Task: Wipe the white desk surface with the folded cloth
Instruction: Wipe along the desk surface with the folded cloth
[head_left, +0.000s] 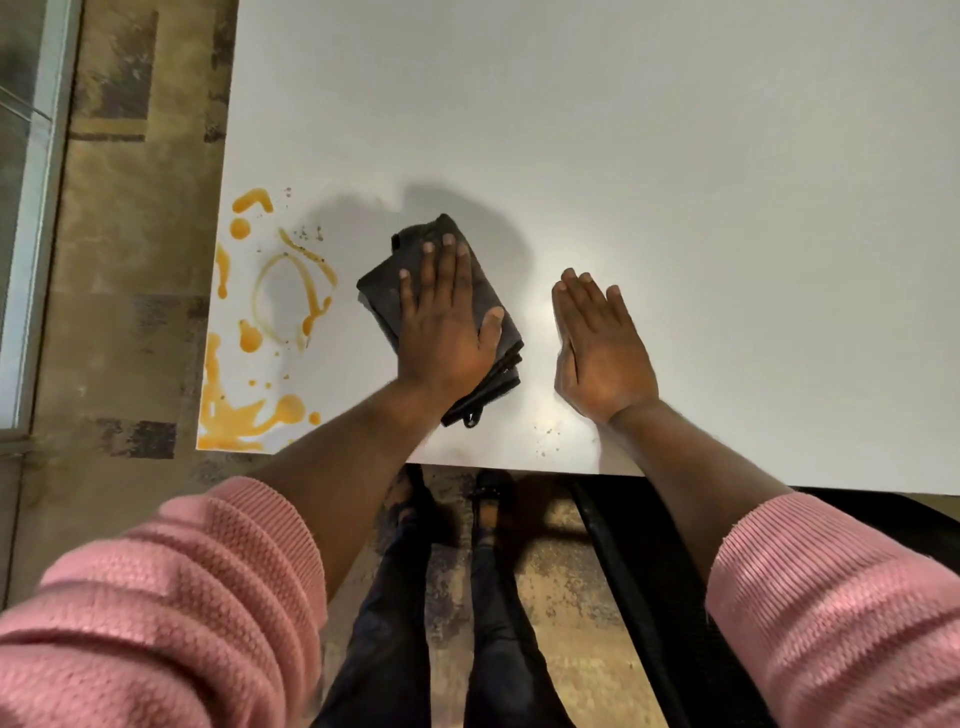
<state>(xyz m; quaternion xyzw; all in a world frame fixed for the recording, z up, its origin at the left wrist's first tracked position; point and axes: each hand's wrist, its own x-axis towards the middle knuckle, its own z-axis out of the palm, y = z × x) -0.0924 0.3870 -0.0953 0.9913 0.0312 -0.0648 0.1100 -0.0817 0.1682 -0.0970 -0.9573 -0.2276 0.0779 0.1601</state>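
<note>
A dark grey folded cloth (382, 291) lies on the white desk (675, 156) near its front edge. My left hand (441, 322) lies flat on top of the cloth, fingers spread and palm pressing down. My right hand (597, 343) rests flat on the bare desk just right of the cloth, fingers together, holding nothing. Orange liquid stains (244, 410) with a ring mark (291, 296) and dark crumbs cover the desk's front left corner, left of the cloth.
A few small crumbs (548, 434) lie near the front edge by my right wrist. The desk's left edge and front edge are close. Below the desk are patterned floor, my legs and shoes (488, 499), and a black chair part (623, 545).
</note>
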